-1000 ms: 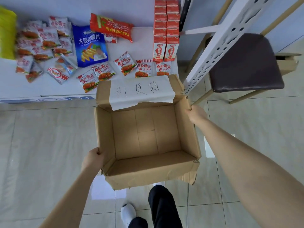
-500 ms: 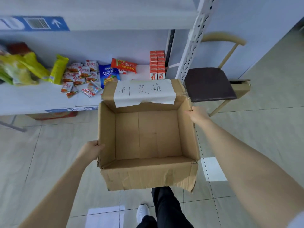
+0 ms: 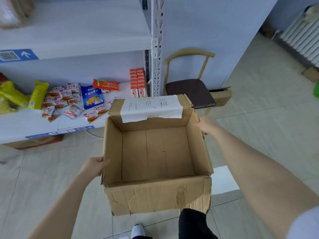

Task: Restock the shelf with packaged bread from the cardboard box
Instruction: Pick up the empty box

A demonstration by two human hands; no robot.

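Head view: the hands (left hand point(image 3: 94, 165), right hand point(image 3: 207, 125)) still grip the cardboard box point(image 3: 155, 197), more shelf point(image 3: 86, 31) showing.

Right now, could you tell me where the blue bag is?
In the head view, the blue bag lies left of centre on the lower shelf, in front of the long red packet, left of the cardboard box.

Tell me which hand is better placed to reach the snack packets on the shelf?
Probably the left hand: it grips the cardboard box on the side where the packets lie. The right hand holds the opposite wall, nearer the chair.
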